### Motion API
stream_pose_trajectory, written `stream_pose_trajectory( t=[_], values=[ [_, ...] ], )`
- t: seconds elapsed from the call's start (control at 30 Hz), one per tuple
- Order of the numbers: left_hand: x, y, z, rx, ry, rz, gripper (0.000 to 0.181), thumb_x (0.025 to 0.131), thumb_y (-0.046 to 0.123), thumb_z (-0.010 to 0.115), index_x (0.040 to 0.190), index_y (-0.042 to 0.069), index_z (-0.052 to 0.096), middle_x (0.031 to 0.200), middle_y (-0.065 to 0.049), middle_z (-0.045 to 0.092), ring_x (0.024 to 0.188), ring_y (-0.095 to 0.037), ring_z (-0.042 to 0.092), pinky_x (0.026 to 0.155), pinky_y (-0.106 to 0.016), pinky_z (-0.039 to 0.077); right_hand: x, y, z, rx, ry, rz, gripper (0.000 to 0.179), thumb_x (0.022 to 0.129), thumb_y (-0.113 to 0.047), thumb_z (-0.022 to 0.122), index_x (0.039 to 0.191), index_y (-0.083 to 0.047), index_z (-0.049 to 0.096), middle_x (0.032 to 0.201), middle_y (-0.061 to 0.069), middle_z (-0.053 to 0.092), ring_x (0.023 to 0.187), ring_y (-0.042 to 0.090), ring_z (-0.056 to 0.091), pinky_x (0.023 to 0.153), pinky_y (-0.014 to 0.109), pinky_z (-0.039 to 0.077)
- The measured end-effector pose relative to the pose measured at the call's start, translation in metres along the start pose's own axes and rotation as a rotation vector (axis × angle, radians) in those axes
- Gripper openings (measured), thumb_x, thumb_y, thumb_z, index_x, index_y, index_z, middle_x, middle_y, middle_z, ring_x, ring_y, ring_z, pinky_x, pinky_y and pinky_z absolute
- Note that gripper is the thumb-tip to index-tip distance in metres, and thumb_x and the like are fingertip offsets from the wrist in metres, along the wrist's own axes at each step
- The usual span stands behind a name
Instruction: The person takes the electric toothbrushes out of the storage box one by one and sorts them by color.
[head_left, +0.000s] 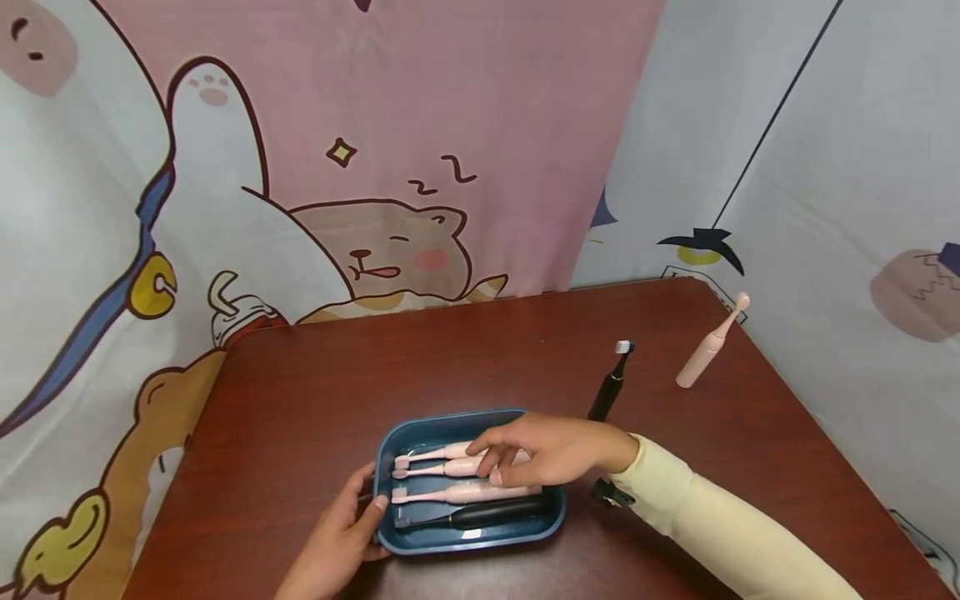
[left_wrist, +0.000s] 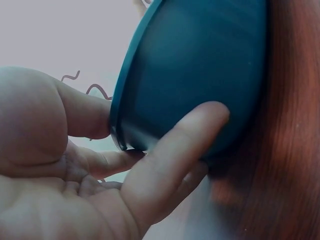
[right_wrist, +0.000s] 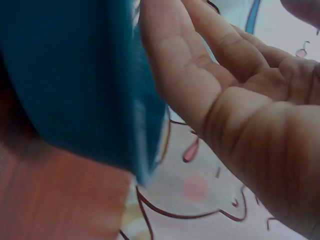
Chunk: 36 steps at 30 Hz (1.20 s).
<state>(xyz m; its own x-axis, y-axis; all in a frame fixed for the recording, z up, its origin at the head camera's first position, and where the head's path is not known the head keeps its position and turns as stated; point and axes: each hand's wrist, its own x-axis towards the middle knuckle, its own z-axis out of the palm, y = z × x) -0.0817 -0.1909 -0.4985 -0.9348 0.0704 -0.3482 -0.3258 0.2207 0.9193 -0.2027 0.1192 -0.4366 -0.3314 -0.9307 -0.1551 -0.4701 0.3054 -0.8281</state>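
Note:
A blue tray [head_left: 405, 546] stands near the front of the brown table. My left hand [head_left: 341, 525] grips its left end, thumb at the rim and fingers along the outer wall, as the left wrist view shows. Inside lie several electric toothbrushes side by side, heads to the left: pale pink ones, among them the third toothbrush [head_left: 465, 493], and a black toothbrush [head_left: 495, 512] nearest me. My right hand [head_left: 551, 450] reaches over the far right part of the tray, its thumb and fingers pinching the handle of a pink toothbrush [head_left: 456, 467]. These fingers partly hide the handles.
Right of the tray, another black toothbrush [head_left: 609, 387] is on the table [head_left: 322, 392], its lower end behind my right wrist. Farther right is another pink toothbrush [head_left: 703, 357], near the table's right edge. Cartoon-printed cloth [head_left: 525, 150] hangs behind and beside the table.

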Motion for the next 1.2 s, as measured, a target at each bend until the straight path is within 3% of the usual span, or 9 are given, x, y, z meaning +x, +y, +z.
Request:
stream_pose_trajectory(
  t=[0.13, 0.37, 0.47, 0.6, 0.7, 0.87, 0.97, 1.1, 1.2],
  values=[
    [0.0, 0.0, -0.001, 0.004, -0.01, 0.005, 0.051, 0.106, 0.019, 0.048, 0.152, 0.016, 0.028, 0.144, -0.031, 0.041, 0.1, -0.03, 0.066, 0.067, -0.044, 0.061, 0.009, 0.005, 0.005, 0.034, -0.097, 0.032, 0.048, 0.103, -0.038, 0.052, 0.145, -0.016, 0.046, 0.127, 0.0, 0.067, 0.111, 0.001, 0.061, 0.096, 0.024, 0.051],
    [-0.001, 0.001, 0.0, 0.004, -0.014, 0.012, 0.05, 0.106, 0.019, 0.048, 0.152, 0.016, 0.029, 0.143, -0.03, 0.042, 0.1, -0.03, 0.066, 0.068, -0.044, 0.061, 0.017, 0.009, 0.012, 0.046, -0.197, 0.084, 0.049, 0.102, -0.041, 0.052, 0.144, -0.018, 0.046, 0.126, -0.006, 0.065, 0.107, -0.002, 0.061, 0.091, 0.02, 0.051],
    [-0.001, 0.001, 0.0, -0.002, -0.019, 0.02, 0.049, 0.106, 0.018, 0.048, 0.152, 0.017, 0.03, 0.142, -0.03, 0.043, 0.1, -0.031, 0.066, 0.068, -0.044, 0.061, 0.02, 0.009, 0.014, 0.062, -0.211, 0.118, 0.048, 0.101, -0.042, 0.054, 0.143, -0.019, 0.047, 0.123, -0.009, 0.066, 0.102, -0.002, 0.062, 0.081, 0.022, 0.056],
    [-0.001, 0.0, 0.001, -0.012, -0.029, 0.026, 0.05, 0.106, 0.017, 0.047, 0.152, 0.016, 0.029, 0.142, -0.031, 0.043, 0.1, -0.032, 0.066, 0.068, -0.045, 0.061, 0.025, 0.009, 0.015, 0.087, -0.248, 0.156, 0.049, 0.1, -0.041, 0.054, 0.144, -0.02, 0.047, 0.118, -0.011, 0.066, 0.081, 0.008, 0.066, 0.066, 0.024, 0.057],
    [-0.001, -0.001, 0.001, -0.017, -0.027, 0.028, 0.049, 0.106, 0.017, 0.047, 0.152, 0.015, 0.029, 0.142, -0.032, 0.042, 0.099, -0.031, 0.066, 0.068, -0.044, 0.061, 0.029, 0.008, 0.016, 0.054, -0.269, 0.159, 0.05, 0.101, -0.043, 0.052, 0.145, -0.02, 0.046, 0.12, -0.013, 0.066, 0.078, 0.011, 0.067, 0.076, 0.021, 0.054],
    [-0.001, -0.002, 0.001, -0.017, -0.015, 0.03, 0.049, 0.106, 0.016, 0.047, 0.151, 0.015, 0.03, 0.144, -0.032, 0.04, 0.099, -0.031, 0.066, 0.067, -0.044, 0.061, 0.035, 0.005, 0.02, -0.077, -0.273, 0.149, 0.05, 0.102, -0.048, 0.047, 0.143, -0.02, 0.05, 0.122, -0.014, 0.065, 0.105, -0.004, 0.06, 0.093, 0.018, 0.048],
    [-0.001, -0.002, 0.0, -0.018, -0.015, 0.029, 0.049, 0.106, 0.016, 0.047, 0.151, 0.015, 0.03, 0.144, -0.032, 0.04, 0.098, -0.031, 0.066, 0.067, -0.044, 0.061, 0.038, 0.003, 0.021, -0.088, -0.271, 0.19, 0.046, 0.102, -0.049, 0.046, 0.139, -0.023, 0.054, 0.11, -0.011, 0.068, 0.094, 0.001, 0.064, 0.08, 0.022, 0.055],
    [-0.001, -0.001, 0.0, -0.015, -0.013, 0.027, 0.048, 0.106, 0.017, 0.047, 0.151, 0.016, 0.03, 0.143, -0.032, 0.041, 0.097, -0.03, 0.066, 0.067, -0.043, 0.061, 0.041, 0.001, 0.022, -0.008, -0.265, 0.297, 0.039, 0.103, -0.05, 0.042, 0.128, -0.026, 0.06, 0.101, -0.005, 0.065, 0.082, 0.009, 0.065, 0.059, 0.032, 0.058],
    [-0.001, -0.001, 0.0, -0.006, -0.009, 0.024, 0.048, 0.106, 0.018, 0.048, 0.151, 0.016, 0.031, 0.142, -0.031, 0.042, 0.096, -0.029, 0.066, 0.067, -0.043, 0.061, 0.042, 0.001, 0.021, 0.031, -0.253, 0.353, 0.039, 0.104, -0.051, 0.04, 0.121, -0.025, 0.063, 0.1, -0.006, 0.065, 0.085, 0.01, 0.064, 0.058, 0.036, 0.058]
  ],
)
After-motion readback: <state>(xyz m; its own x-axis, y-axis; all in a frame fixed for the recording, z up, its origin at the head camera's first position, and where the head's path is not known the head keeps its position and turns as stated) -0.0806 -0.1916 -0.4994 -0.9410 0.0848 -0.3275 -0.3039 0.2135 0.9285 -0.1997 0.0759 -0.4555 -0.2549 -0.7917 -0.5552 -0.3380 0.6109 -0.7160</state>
